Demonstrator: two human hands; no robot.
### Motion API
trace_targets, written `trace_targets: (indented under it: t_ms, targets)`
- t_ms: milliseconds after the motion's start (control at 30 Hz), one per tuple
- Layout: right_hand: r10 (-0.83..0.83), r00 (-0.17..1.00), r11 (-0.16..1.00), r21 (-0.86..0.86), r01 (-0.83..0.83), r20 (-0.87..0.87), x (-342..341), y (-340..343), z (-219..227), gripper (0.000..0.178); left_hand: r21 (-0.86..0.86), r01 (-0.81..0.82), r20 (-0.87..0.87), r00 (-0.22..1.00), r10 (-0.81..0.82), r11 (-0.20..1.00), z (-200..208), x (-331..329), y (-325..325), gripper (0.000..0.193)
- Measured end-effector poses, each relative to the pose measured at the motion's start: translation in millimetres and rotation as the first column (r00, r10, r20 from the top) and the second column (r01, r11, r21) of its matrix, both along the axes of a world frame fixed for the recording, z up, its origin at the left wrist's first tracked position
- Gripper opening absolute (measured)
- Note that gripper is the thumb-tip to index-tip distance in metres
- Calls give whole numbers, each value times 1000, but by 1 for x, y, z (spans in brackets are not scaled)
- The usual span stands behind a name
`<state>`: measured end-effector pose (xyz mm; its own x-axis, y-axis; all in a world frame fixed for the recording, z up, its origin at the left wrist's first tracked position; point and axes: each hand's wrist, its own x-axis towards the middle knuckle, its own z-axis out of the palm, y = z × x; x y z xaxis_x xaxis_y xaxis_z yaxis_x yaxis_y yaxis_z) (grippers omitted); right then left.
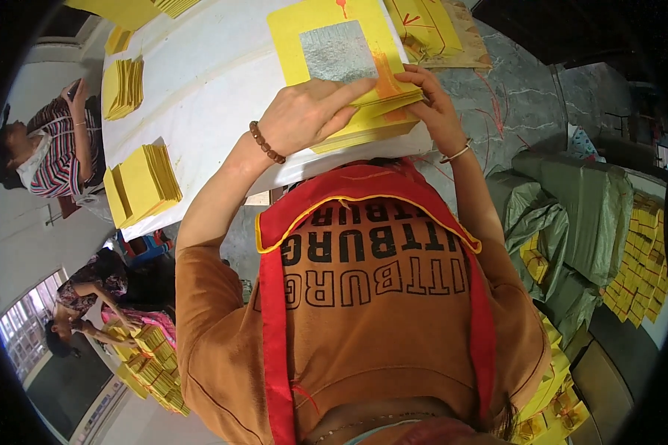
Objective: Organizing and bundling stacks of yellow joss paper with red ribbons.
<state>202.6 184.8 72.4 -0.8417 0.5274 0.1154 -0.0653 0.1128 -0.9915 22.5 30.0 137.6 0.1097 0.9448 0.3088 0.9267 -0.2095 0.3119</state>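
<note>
A thick stack of yellow joss paper [289, 52] lies at the near edge of the white-covered table. Its top sheet carries a silver foil square and an orange-red print. My left hand [304, 115], with a brown beaded bracelet at the wrist, rests on the top sheet. Its index finger stretches across to the orange print, and it holds nothing. At the stack's right near corner, my right hand [439, 111] grips the edges of several sheets between thumb and fingers. Those sheets part slightly from the ones below.
Folded yellow paper stacks [150, 182] stand along the left of the table [215, 89]. A tied yellow bundle [430, 30] sits beyond the right corner. Green sacks [571, 193] and bundles [638, 259] fill the right side. Two people are at the left, one handling bundles [152, 363].
</note>
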Motion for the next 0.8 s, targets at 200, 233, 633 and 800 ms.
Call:
trace_targets:
  t_ms: [200,233,633,800]
  targets:
    - [-55,998,999,-2,55,32,-7,0,-1,25,107,45,-24,999,-42,993,-6,-3,1,33]
    - [-60,998,998,-8,60,14,-8,1,-4,23,74,42,4,999,-43,996,-6,-3,1,33]
    - [-86,993,946,305,105,-75,-25,11,13,60,-400,-73,472,838,273,914,4,-26,7,30]
    - [78,995,989,132,-70,-57,-41,19,-1,55,-252,-69,566,798,205,965,-4,-22,5,29]
